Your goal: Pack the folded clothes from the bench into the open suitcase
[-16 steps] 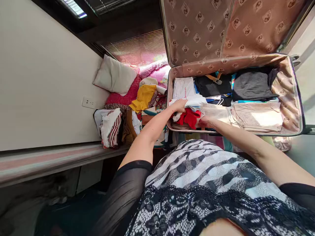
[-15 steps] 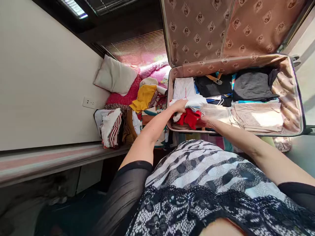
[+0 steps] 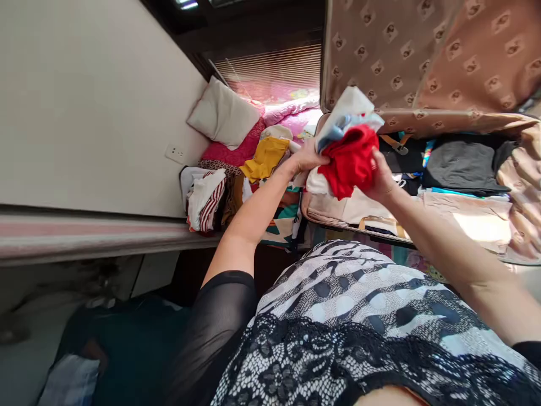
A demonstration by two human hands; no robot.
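Between my hands, raised above the left end of the open suitcase (image 3: 315, 217), is a bundle of folded clothes. A red garment (image 3: 350, 160) faces me, with white and light blue clothes (image 3: 349, 113) behind it and a white piece below. My left hand (image 3: 308, 157) grips the bundle's left side, its fingers partly hidden by cloth. On the right side, my right hand (image 3: 380, 175) is closed on the red garment. Folded black clothes (image 3: 450, 160) and beige clothes (image 3: 469, 211) lie in the suitcase to the right.
The patterned suitcase lid (image 3: 393, 56) stands raised at the back. Left of the suitcase lie a yellow garment (image 3: 264, 159), a pile of striped and white clothes (image 3: 207, 194) and a white pillow (image 3: 224, 113). A white wall (image 3: 93, 101) rises at the left.
Both hands have lifted the red, white and light blue clothes up out of the suitcase's left end. The view has shifted, so the suitcase sits further right.
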